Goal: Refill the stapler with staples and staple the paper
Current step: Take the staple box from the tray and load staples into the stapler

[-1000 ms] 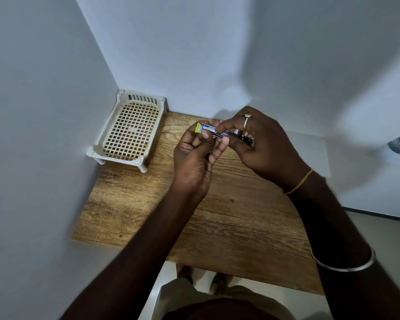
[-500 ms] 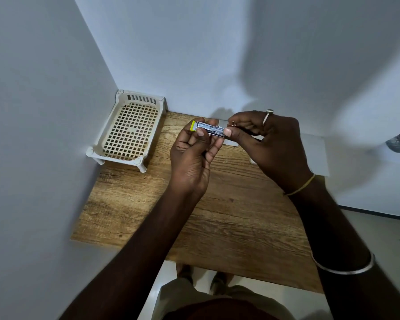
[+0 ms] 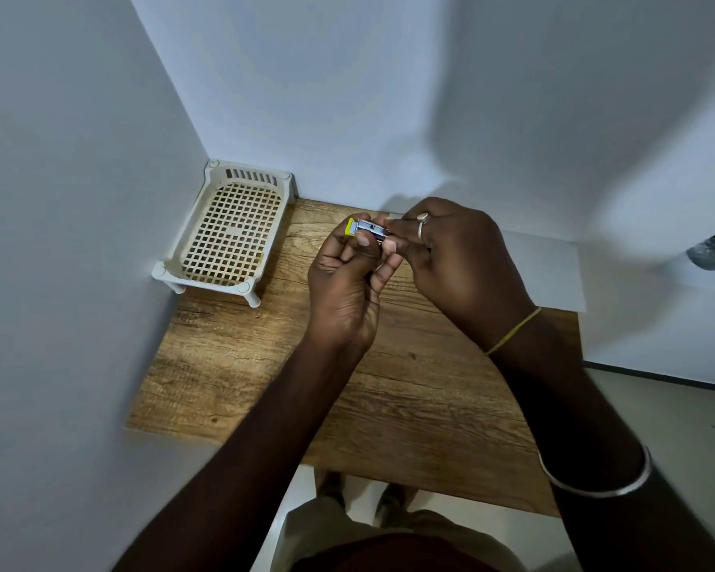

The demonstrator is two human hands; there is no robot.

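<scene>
Stapler (image 3: 366, 229), small and silver with a yellow end, was held above the far part of the wooden worktop (image 3: 389, 386), between both hands. The left hand (image 3: 347, 291) gripped it from below, fingers curled round its body and thumb pressed on top, with the yellow end sticking out to the left. The right hand (image 3: 455, 258) had its fingers curled at the right end of the stapler, thumb and forefinger pinched there; whether they also held staples could not be told. A ring (image 3: 422, 218) sat on one right finger and a metal bangle (image 3: 595, 485) on that forearm. White paper (image 3: 550, 266) lay flat on the worktop's far right corner, partly hidden behind the right hand. A white mesh basket (image 3: 228, 233) stood in the far left corner, against the walls.
</scene>
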